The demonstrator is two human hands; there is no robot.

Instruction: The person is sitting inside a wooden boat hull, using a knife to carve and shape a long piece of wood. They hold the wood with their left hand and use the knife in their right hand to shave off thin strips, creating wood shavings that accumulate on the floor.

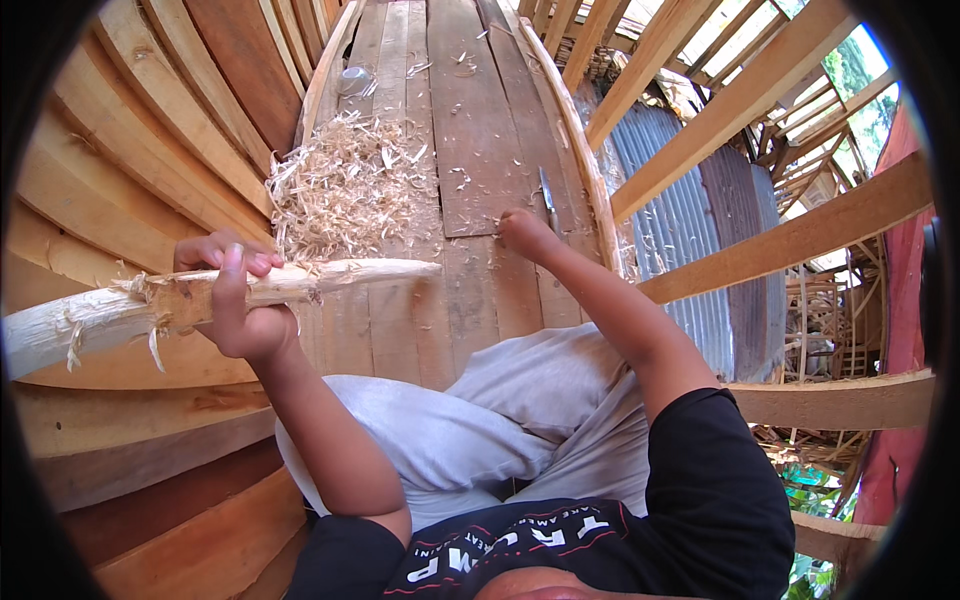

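A long pale wooden pole (pixel 372 271), whittled to a taper at its right end, runs in from the left edge. My left hand (pixel 250 315) grips it from below, with the thumb up in front and the fingers behind. Frayed strips of bark hang from the wood near my grip. My right hand (pixel 527 236) is low over the plank floor, its fingers curled closed. Whatever they may hold is hidden. Just beyond that wrist is a knife (pixel 547 195), blade pointing away, its lower end partly hidden by my arm.
A heap of wood shavings (pixel 345 185) covers the left of the plank floor (pixel 480 140). Behind it is a clear plastic cup (pixel 356 81). Wooden slats (pixel 150 160) rise on the left, and a railing (pixel 740 115) with corrugated metal sheet (pixel 670 200) beyond on the right.
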